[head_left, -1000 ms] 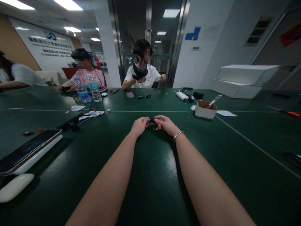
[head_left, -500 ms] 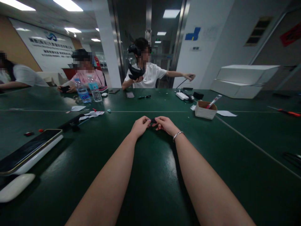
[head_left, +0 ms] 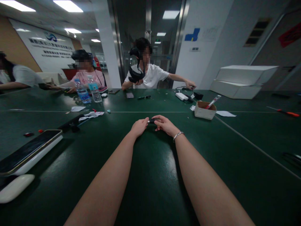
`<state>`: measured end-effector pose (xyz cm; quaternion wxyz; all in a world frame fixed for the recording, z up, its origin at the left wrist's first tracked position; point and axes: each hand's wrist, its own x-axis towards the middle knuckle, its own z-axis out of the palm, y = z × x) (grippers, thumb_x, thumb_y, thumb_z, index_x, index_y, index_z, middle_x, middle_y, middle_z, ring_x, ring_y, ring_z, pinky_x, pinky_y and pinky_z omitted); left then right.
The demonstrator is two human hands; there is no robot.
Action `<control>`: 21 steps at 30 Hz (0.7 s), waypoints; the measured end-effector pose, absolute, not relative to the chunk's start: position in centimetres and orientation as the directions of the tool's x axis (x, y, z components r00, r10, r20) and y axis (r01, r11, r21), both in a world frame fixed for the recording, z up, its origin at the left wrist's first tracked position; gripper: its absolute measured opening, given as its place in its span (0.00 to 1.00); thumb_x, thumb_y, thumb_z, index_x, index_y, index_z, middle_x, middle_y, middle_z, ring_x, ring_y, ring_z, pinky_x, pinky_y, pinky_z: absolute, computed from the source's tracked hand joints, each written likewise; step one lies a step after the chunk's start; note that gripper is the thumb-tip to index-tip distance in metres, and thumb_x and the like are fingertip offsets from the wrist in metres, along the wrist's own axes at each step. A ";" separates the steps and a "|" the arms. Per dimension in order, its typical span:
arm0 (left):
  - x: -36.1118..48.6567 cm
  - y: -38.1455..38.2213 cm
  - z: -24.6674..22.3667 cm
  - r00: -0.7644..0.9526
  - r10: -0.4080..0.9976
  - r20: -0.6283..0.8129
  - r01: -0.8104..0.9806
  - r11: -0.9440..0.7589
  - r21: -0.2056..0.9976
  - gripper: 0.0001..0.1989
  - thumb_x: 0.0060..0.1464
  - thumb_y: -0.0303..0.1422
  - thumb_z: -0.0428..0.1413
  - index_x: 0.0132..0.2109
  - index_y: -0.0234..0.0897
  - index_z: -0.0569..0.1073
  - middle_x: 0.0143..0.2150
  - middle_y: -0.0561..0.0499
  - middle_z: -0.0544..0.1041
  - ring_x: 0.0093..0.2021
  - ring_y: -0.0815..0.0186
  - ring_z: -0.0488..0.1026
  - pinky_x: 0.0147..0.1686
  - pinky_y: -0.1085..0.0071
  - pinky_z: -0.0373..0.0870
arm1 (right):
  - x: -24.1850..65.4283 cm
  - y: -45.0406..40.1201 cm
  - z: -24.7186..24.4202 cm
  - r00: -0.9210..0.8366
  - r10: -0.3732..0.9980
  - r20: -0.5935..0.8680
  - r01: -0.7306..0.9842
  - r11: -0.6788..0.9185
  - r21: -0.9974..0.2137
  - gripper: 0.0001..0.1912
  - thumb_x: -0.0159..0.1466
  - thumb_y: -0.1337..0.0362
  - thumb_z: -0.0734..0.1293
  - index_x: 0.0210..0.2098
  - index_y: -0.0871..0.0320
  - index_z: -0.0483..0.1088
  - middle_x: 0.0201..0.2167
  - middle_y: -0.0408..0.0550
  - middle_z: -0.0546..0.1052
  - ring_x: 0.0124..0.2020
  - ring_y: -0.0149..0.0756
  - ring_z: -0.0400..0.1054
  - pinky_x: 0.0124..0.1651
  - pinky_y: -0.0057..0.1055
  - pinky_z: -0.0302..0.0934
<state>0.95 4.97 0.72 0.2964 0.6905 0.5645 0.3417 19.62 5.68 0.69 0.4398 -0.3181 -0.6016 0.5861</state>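
Between my fingertips, just above the green table [head_left: 150, 175], is a small black stick with a shiny metal end [head_left: 151, 121] that looks like a USB stick. My left hand [head_left: 139, 126] is closed in a pinch at its metal end. On the black part, the thumb and fingers of my right hand [head_left: 166, 125] are closed, with the lower fingers loosely curled. A silver bracelet [head_left: 178, 136] circles my right wrist. My fingers cover both ends of the stick, so its full shape is hidden.
On the left lie a phone on a white box [head_left: 30, 152], a white mouse [head_left: 17, 187] and paper scraps [head_left: 91, 115]. Two water bottles [head_left: 88, 90] stand farther back. A small open box [head_left: 205, 110] is at right. Opposite, a person [head_left: 155, 73] holds a black headset [head_left: 136, 70].
My left hand has shifted slightly left, and bright metal now shows beside the black part. The person opposite has lowered an outstretched hand to the cables.
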 end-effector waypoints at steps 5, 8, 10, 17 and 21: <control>1.2 4.7 1.4 0.119 0.986 0.114 0.653 -0.165 0.739 0.28 0.61 0.52 0.37 0.29 0.37 0.70 0.28 0.47 0.74 0.29 0.61 0.71 0.31 0.68 0.62 | 19.7 5.4 0.8 -0.417 0.893 0.170 -0.137 0.123 -0.983 0.14 0.57 0.68 0.70 0.43 0.57 0.69 0.27 0.37 0.75 0.16 0.20 0.62 0.27 0.25 0.69; 1.3 4.1 2.1 0.158 0.975 0.153 0.720 -0.220 0.658 0.26 0.63 0.48 0.38 0.36 0.36 0.73 0.36 0.44 0.77 0.37 0.59 0.73 0.36 0.67 0.64 | 19.6 5.5 0.8 -0.388 0.910 0.146 -0.134 0.101 -0.986 0.12 0.58 0.68 0.70 0.42 0.58 0.69 0.24 0.37 0.74 0.14 0.21 0.60 0.26 0.26 0.70; 1.6 3.7 2.4 0.185 0.962 0.199 0.773 -0.267 0.575 0.21 0.63 0.44 0.41 0.41 0.37 0.73 0.40 0.43 0.77 0.41 0.58 0.73 0.39 0.66 0.65 | 19.5 5.7 0.8 -0.351 0.930 0.110 -0.125 0.070 -0.990 0.09 0.60 0.67 0.70 0.39 0.59 0.69 0.23 0.39 0.75 0.13 0.20 0.58 0.25 0.25 0.69; 0.3 3.2 4.6 0.251 0.943 0.218 0.885 -0.315 0.343 0.34 0.56 0.52 0.50 0.63 0.38 0.61 0.59 0.38 0.68 0.57 0.51 0.66 0.53 0.59 0.62 | 19.5 5.5 1.1 -0.249 0.968 0.037 -0.179 -0.008 -0.984 0.06 0.64 0.64 0.67 0.38 0.59 0.68 0.26 0.44 0.78 0.14 0.21 0.60 0.25 0.25 0.71; -8.0 1.6 8.4 0.226 0.966 0.123 0.968 -0.237 0.081 0.32 0.58 0.53 0.46 0.62 0.38 0.64 0.62 0.38 0.66 0.60 0.49 0.63 0.58 0.55 0.57 | 19.5 5.1 1.3 -0.266 0.964 0.025 -0.205 -0.031 -0.978 0.04 0.66 0.66 0.64 0.39 0.60 0.66 0.30 0.48 0.80 0.15 0.20 0.61 0.28 0.24 0.71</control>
